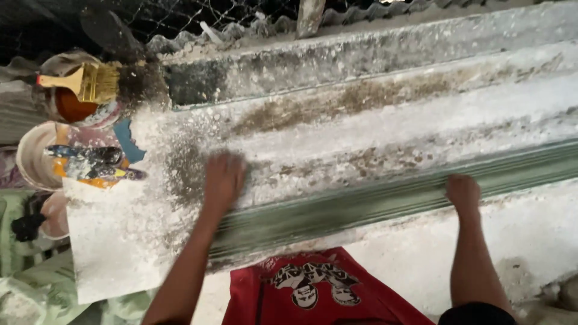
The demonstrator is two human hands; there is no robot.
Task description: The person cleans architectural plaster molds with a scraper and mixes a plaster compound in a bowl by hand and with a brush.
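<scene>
At the bottom centre of the frame, a red garment point(313, 289) with a black and white print is being seen closest to the camera. Two bare arms are being stretched up from the lower edge. The left hand point(223, 179), left of centre, is being pressed palm-down on the dusty surface; it is blurred, and the fingers appear loosely spread, with nothing being gripped as far as can be told. The right hand point(463, 192), right of centre, is being rested against the green moulded edge point(361, 207) of the long slab point(385, 126); whether it is being held open or curled cannot be told.

White powder point(114, 241) is being shown spread thickly over the slab's lower left end and thinning toward the right, where brownish patches are being exposed.

Further off, at the upper left of the frame, a wide paintbrush point(90, 81) with a wooden handle is being shown lying across a round container point(72, 105) of reddish-brown liquid. Just below it, a paint-smeared object point(93, 162) is being shown beside a pale bowl point(30, 156). Wire mesh point(198, 15) is being seen along the top edge.
</scene>
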